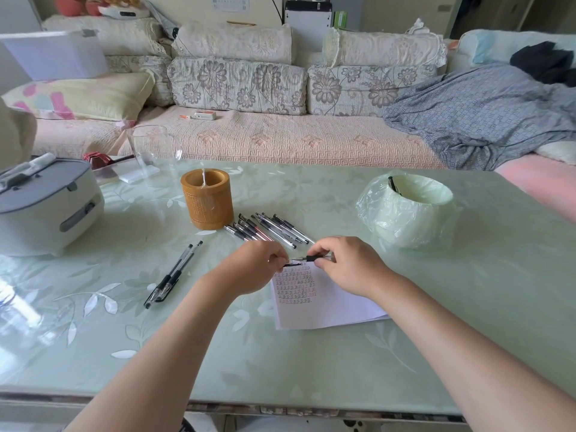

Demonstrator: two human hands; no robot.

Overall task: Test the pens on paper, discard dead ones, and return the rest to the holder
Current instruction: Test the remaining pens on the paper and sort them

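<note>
Bamboo holder (pixel 207 199) stands just beside loose pens (pixel 268 229), bagged bin (pixel 408 213) farther right.

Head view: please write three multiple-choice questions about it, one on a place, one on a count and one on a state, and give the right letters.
1. Where does the heap of pens lie?
A. on the table, beside the holder
B. inside the holder
C. on the floor

2. How many pens lie left of the paper?
A. one
B. five
C. two

3. The pen in the right hand is:
A. capped
B. uncapped
C. broken in two

Answers:
1 A: the heap rests on the table next to the holder.
2 C: two pens lie side by side there.
3 B: its tip is bare, and the left hand pinches the black cap.
</note>
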